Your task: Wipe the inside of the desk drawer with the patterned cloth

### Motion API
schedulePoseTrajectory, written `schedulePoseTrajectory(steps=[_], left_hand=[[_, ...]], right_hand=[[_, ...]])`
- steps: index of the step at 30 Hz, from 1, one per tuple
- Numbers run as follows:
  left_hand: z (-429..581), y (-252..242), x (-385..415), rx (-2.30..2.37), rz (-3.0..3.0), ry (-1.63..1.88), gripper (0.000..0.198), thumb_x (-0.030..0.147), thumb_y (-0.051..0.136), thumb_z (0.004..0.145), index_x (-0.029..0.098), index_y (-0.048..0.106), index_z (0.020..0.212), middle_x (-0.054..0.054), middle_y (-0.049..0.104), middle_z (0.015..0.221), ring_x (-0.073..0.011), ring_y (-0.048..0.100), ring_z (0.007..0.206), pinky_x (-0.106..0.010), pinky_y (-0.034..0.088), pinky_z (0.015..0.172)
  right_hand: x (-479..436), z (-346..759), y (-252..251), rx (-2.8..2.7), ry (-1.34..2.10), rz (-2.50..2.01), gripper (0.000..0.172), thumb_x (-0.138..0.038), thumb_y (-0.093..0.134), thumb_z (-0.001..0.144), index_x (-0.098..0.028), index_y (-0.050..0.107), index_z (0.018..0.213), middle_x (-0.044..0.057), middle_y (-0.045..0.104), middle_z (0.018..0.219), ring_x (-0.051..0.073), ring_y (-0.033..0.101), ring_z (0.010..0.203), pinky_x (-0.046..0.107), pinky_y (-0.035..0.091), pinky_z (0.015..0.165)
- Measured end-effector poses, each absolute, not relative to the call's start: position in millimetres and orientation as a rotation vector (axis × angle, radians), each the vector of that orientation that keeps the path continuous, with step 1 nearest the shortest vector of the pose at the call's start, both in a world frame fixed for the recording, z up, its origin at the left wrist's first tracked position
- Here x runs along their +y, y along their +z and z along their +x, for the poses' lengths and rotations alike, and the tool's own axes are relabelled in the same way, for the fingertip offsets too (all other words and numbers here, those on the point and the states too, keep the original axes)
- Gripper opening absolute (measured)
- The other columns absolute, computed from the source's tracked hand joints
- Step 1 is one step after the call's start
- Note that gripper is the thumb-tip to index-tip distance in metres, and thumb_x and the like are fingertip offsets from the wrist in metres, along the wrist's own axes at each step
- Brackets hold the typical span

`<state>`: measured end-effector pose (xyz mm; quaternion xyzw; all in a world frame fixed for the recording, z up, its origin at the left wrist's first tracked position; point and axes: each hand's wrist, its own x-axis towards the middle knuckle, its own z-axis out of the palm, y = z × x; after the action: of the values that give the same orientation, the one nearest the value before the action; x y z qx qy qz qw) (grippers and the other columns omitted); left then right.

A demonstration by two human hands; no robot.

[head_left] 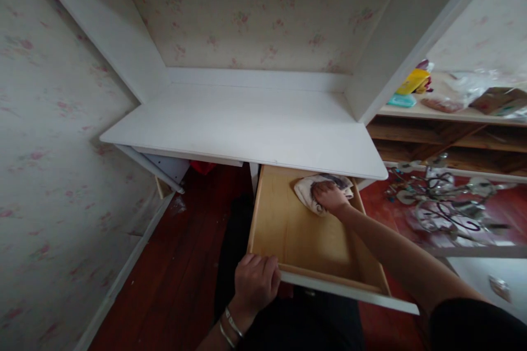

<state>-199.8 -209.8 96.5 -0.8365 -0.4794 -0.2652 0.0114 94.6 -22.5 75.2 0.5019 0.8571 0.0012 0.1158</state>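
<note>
Right hand (328, 197) on a cloth (305, 190) inside a pulled-out drawer (284, 216)

Floral-patterned wallpaper (45, 137) covers the wall on the left and shows again behind the desk's upright panels. Below lies a reddish-brown plank floor (158, 279). The white surface (247, 120) spans the middle, and the drawer juts from beneath its right half, toward the person. Its bottom and sides are pale wood; its front is white.

To the right stands a wooden shelf unit (405, 131). Its top carries a clear plastic bag (471, 88), a yellow packet (413, 82) and, just beside that, a small teal item (402, 100). Below it is a blurred light fixture (447, 203) with curved arms.

The cloth, light with dark patches, lies bunched in the drawer's far right part, near the back. The right hand presses down on it, fingers curled into the fabric. The left hand (256, 279) grips the drawer at its front left corner, fingers hooked over the edge. Two bangles (231, 326) circle the left wrist.
</note>
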Motion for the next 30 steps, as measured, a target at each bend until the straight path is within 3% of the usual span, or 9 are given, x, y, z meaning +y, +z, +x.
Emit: schedulePoseTrajectory(steps=[4, 8, 14, 19, 24, 30], left_hand=[[-199.5, 97.1, -209.5, -1.481, -2.59, -0.817, 0.009, 0.021, 0.05, 0.086, 0.021, 0.058, 0.083, 0.0, 0.056, 0.061, -0.016, 0.053, 0.059, -0.035, 0.035, 0.062], [-200.0, 99.0, -211.1, -1.494, -2.6, -0.78, 0.01, 0.021, 0.051, 0.086, 0.022, 0.059, 0.081, 0.0, 0.056, 0.061, -0.0158, 0.053, 0.06, -0.035, 0.036, 0.063], [-201.9, 99.0, -214.4, -1.5, -2.609, -0.762, 0.009, 0.02, 0.052, 0.086, 0.022, 0.061, 0.085, 0.0, 0.057, 0.062, -0.0161, 0.053, 0.061, -0.035, 0.036, 0.064], [-201.9, 97.7, -215.2, -1.494, -2.61, -0.767, 0.008, 0.021, 0.053, 0.086, 0.022, 0.061, 0.085, 0.001, 0.056, 0.06, -0.0162, 0.052, 0.059, -0.035, 0.034, 0.064], [-200.9, 98.3, -214.2, -1.5, -2.608, -0.777, 0.008, 0.02, 0.054, 0.085, 0.022, 0.06, 0.082, 0.001, 0.055, 0.059, -0.0163, 0.051, 0.059, -0.036, 0.033, 0.063], [-199.6, 99.5, -213.6, -1.526, -2.616, -0.765, 0.009, 0.02, 0.053, 0.086, 0.022, 0.059, 0.08, 0.0, 0.054, 0.059, -0.0165, 0.05, 0.059, -0.036, 0.033, 0.062]], right_hand=[[-41.1, 132.7, 87.8, 2.329, 0.0, 1.62, 0.036, -0.003, 0.038, 0.087, -0.003, 0.068, 0.108, 0.027, 0.066, 0.108, 0.034, 0.059, 0.107, 0.05, 0.036, 0.095], [-58.0, 141.9, 98.5, 2.231, -0.087, 1.622, 0.032, -0.005, 0.042, 0.087, -0.01, 0.071, 0.099, 0.021, 0.07, 0.097, 0.029, 0.065, 0.096, 0.046, 0.037, 0.096], [-109.0, 130.8, 110.9, 2.149, -0.267, 1.551, 0.029, -0.006, 0.046, 0.082, -0.014, 0.072, 0.094, 0.017, 0.072, 0.093, 0.029, 0.068, 0.09, 0.041, 0.045, 0.084], [-159.0, 121.3, 119.3, 2.061, -0.552, 1.53, 0.033, -0.009, 0.049, 0.076, -0.017, 0.07, 0.1, 0.015, 0.072, 0.087, 0.031, 0.07, 0.082, 0.038, 0.049, 0.071], [-159.9, 117.2, 129.9, 2.019, -0.787, 1.56, 0.032, -0.012, 0.049, 0.076, -0.019, 0.071, 0.097, 0.012, 0.072, 0.089, 0.028, 0.069, 0.086, 0.032, 0.047, 0.07], [-146.1, 87.6, 143.2, 1.945, -1.323, 1.602, 0.029, -0.021, 0.06, 0.069, -0.018, 0.07, 0.095, 0.005, 0.072, 0.085, 0.021, 0.066, 0.078, 0.024, 0.045, 0.066]])
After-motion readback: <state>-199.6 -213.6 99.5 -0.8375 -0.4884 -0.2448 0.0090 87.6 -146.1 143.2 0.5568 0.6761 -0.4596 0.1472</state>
